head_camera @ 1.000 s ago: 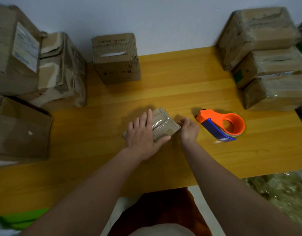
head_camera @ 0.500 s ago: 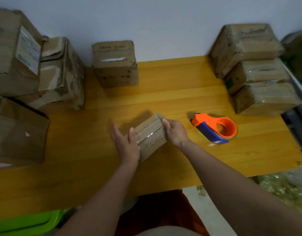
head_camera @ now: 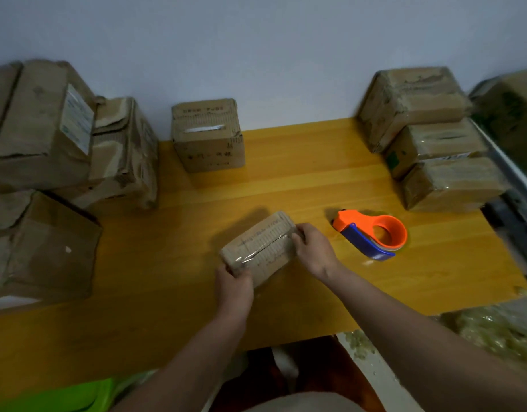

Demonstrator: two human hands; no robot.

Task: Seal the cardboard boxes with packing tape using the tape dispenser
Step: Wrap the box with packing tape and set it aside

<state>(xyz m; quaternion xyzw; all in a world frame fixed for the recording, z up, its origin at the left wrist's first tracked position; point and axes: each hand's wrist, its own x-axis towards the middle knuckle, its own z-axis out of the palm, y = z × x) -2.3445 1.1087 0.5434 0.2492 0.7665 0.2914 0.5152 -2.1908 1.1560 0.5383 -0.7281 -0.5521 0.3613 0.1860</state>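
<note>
A small cardboard box (head_camera: 260, 248) was found at the centre of the frame, on the wooden table (head_camera: 167, 292), held at both ends. A strip of clear tape was seen running along its top seam from end to end, glossy under the light. The left hand (head_camera: 234, 288) was observed gripping the lower-left end, fingers curled round the corner. The right hand (head_camera: 311, 251) was observed at the upper-right end, thumb and fingers closed on the edge where the tape turns over. Whether the tape end there had been fully pressed down could not be told.

The tape dispenser (head_camera: 372, 236), orange with a blue handle, was noted lying on the table just right of the right hand, apart from it and untouched.

At the right of the frame a stack of three boxes (head_camera: 428, 138) was recorded, all with a plastic sheen consistent with tape; these were judged finished. At the left of the frame several larger worn boxes (head_camera: 48, 144) were noted, and one box (head_camera: 208, 135) stood against the wall at upper centre with a short strip on top; their sealing could not be confirmed.

The box in hand was judged nearly or fully sealed on its top seam. Further boxes were judged likely to remain.
</note>
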